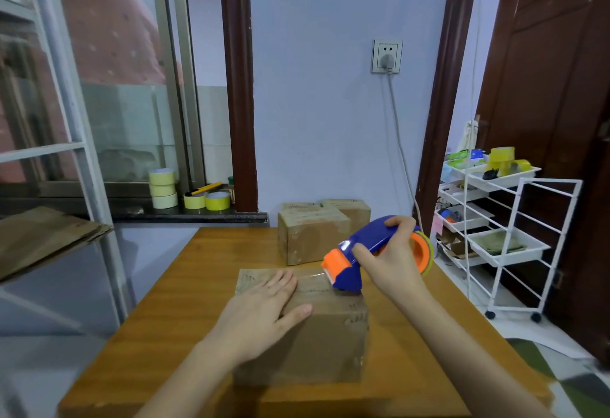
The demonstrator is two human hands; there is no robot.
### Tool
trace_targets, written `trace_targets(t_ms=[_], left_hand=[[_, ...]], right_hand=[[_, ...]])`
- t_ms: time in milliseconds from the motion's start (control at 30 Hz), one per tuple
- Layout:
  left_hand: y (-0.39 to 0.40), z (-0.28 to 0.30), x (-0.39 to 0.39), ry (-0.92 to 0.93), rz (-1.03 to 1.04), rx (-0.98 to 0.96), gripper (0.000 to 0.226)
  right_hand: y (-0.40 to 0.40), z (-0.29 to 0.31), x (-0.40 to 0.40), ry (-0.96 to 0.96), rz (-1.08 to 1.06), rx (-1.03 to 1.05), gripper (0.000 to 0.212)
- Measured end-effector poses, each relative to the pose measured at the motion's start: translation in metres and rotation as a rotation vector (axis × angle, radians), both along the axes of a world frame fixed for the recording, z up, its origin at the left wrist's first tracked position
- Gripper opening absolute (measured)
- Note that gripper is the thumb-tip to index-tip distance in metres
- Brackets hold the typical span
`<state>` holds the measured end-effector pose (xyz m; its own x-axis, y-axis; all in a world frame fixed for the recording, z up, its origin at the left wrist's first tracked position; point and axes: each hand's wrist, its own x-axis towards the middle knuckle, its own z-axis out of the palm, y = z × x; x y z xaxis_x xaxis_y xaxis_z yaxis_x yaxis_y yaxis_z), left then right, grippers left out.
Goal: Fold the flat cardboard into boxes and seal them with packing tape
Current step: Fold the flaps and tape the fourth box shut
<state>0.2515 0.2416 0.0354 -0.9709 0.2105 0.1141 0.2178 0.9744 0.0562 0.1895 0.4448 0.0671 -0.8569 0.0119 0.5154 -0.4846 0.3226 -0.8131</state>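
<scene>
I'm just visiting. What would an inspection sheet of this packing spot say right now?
Surface: wooden table, bare wood around the boxes.
Job's things: cardboard box in front; blue and orange tape dispenser set on its top; two sealed boxes behind.
Clutter: tape rolls on the windowsill; flat cardboard on a shelf at left.
Hands: left hand pressed flat on the box; right hand grips the dispenser.
Cables: grey cord hangs from the wall socket.
Surroundings: white wire cart, brown door.
</scene>
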Motion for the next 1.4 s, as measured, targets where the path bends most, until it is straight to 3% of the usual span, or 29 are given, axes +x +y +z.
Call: trace_targets(t_ms=[200,300,633,833,1000,1267,1400], left_hand=[[0.004,0.003,0.004,0.0,-0.002,-0.008,0.086],[0.002,0.002,0.003,-0.006,0.007,0.003,0.082],[0.007,0.004,0.002,-0.052,-0.023,0.017,0.086],[0.035,0.02,-0.007,0.036,0.06,-0.115,0.062],[0.085,0.006,-0.025,0.027,-0.144,-0.018,0.077],[0.085,-0.004,-0.029,0.028,-0.158,-0.057,0.089],[0.085,-0.006,-0.029,0.044,-0.155,-0.051,0.087]], right_hand=[[0.011,-0.009,-0.007,-0.088,-0.056,-0.186,0.047],[0.039,-0.004,-0.009,-0.032,-0.164,-0.297,0.043],[0.058,-0.019,-0.002,-0.021,-0.127,-0.046,0.051],[0.05,-0.027,-0.002,-0.017,-0.152,0.032,0.052],[0.045,-0.027,-0.001,0.001,-0.164,0.069,0.052],[0.043,-0.024,-0.007,-0.021,-0.162,0.15,0.052],[0.055,-0.024,-0.011,-0.077,-0.172,-0.005,0.049]])
